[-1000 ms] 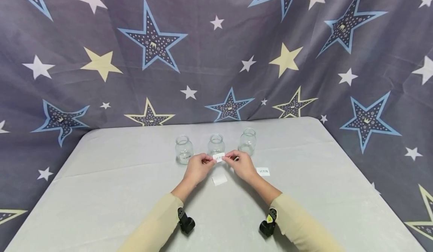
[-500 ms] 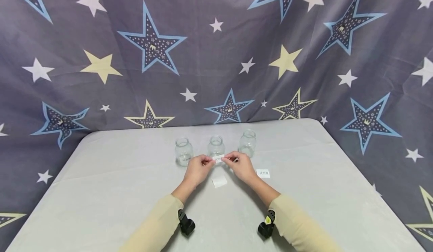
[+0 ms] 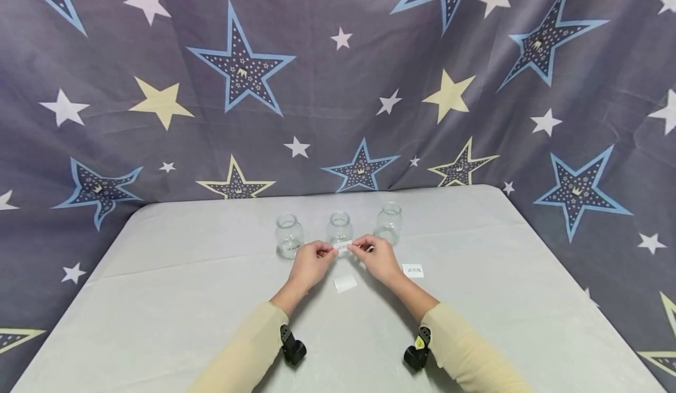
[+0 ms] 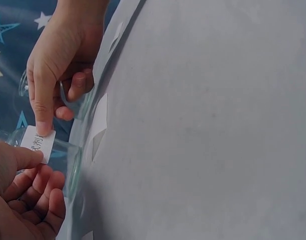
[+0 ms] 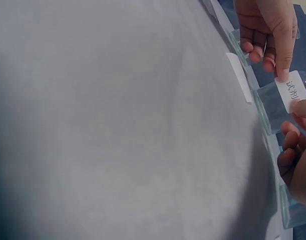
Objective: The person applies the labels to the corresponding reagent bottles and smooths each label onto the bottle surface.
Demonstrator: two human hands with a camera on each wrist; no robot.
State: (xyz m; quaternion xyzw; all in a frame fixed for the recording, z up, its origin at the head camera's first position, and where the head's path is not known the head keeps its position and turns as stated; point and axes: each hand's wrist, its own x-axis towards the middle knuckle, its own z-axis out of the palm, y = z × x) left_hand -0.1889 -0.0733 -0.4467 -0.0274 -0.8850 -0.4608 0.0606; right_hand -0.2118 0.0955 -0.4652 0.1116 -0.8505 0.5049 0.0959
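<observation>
Both hands meet at the middle glass jar point(image 3: 340, 226), an open round jar. Between them a small white label point(image 3: 342, 246) with handwritten dark characters lies against the jar's front. My left hand point(image 3: 310, 266) pinches its left end and my right hand point(image 3: 381, 262) its right end. In the left wrist view, a thumb of the left hand point(image 4: 22, 185) presses a corner of the label point(image 4: 38, 144), while the right hand point(image 4: 60, 60) reaches to the opposite end. The right wrist view has the label point(image 5: 292, 91) over clear glass, fingertips at both ends.
Another glass jar point(image 3: 289, 237) with similar writing low on its front stands to the left, and a third jar point(image 3: 388, 224) to the right. A second written label point(image 3: 413, 270) lies beyond the right wrist. Nearer me is a blank white paper point(image 3: 345, 283) on the grey tabletop point(image 3: 348, 340).
The label's face has tipped more upright and closer to the middle jar's front. Both hands keep their hold in nearly the same place.
</observation>
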